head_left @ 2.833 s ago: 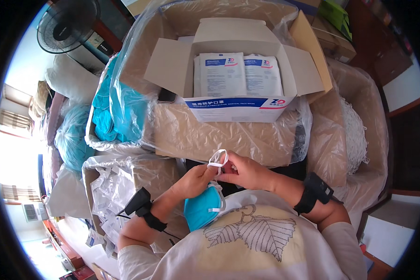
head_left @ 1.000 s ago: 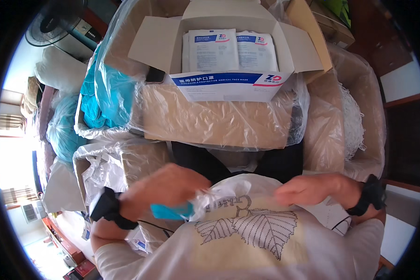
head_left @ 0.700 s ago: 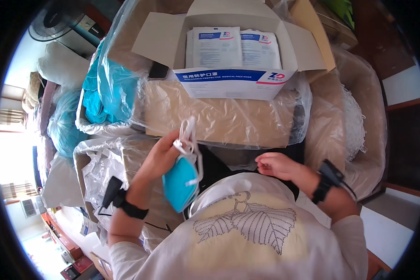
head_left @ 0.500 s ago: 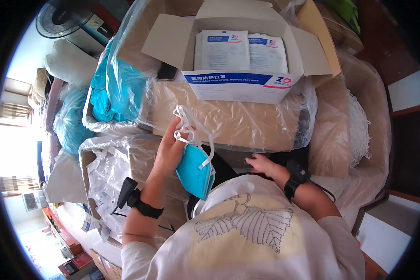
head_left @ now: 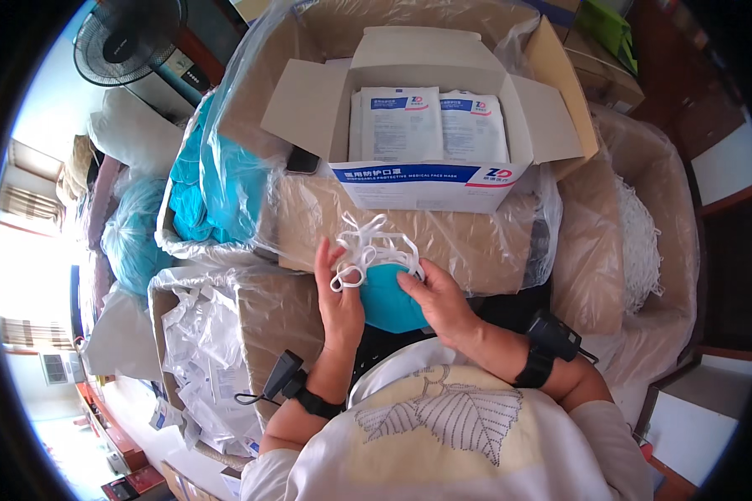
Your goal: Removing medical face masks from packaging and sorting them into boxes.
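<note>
— Left hand [head_left: 340, 294]?
— Raised upright, fingers [head_left: 324, 260] long and only loosely spread, pressed flat against the left side of the teal cup-shaped face mask [head_left: 386, 298]. Thumb apparently hooked through the white elastic straps [head_left: 373, 248], though hard to tell in that tangle.

— And the right hand [head_left: 440, 305]?
— Cupped on the mask's right edge, fingers [head_left: 416, 288] curled close together, gripping it between thumb and fingertips.

— Where exactly, the mask?
— Held between both hands, just above the lap, in front of the plastic-wrapped brown carton [head_left: 443, 238]. Straps bunched in loops over the top of it.

— Around it?
— Behind, on that carton, an open white cardboard box [head_left: 430, 179] with flat white sachets [head_left: 430, 125] inside. To the left, a clear plastic bag of teal masks [head_left: 213, 188]. Lower left, a bag of empty white wrappers [head_left: 200, 359].
</note>
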A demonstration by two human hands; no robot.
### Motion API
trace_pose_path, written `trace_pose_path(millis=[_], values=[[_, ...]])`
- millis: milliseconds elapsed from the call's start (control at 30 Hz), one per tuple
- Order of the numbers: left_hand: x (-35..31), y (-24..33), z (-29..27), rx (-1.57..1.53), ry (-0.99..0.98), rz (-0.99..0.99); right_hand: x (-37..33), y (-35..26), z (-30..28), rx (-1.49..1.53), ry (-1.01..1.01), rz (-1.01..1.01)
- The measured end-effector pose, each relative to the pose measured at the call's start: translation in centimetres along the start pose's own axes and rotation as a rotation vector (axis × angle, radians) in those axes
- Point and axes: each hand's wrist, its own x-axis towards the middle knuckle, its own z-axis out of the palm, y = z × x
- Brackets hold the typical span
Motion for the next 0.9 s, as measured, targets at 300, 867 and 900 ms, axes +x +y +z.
trace_pose_path(millis=[300, 867, 900], values=[[-0.8, 3.8, -0.5, 0.592, -0.318, 0.521, -0.5, -2.6, -2.0, -0.326, -0.147, -0.170], [2.0, 7.0, -0.8, 0.727, -0.715, 0.654, -0.4, -7.9, -1.4, -1.002, -0.557, -0.488], [2.2, 7.1, -1.0, 0.754, -0.695, 0.646, -0.2, -7.6, -0.9, -0.997, -0.661, -0.312]])
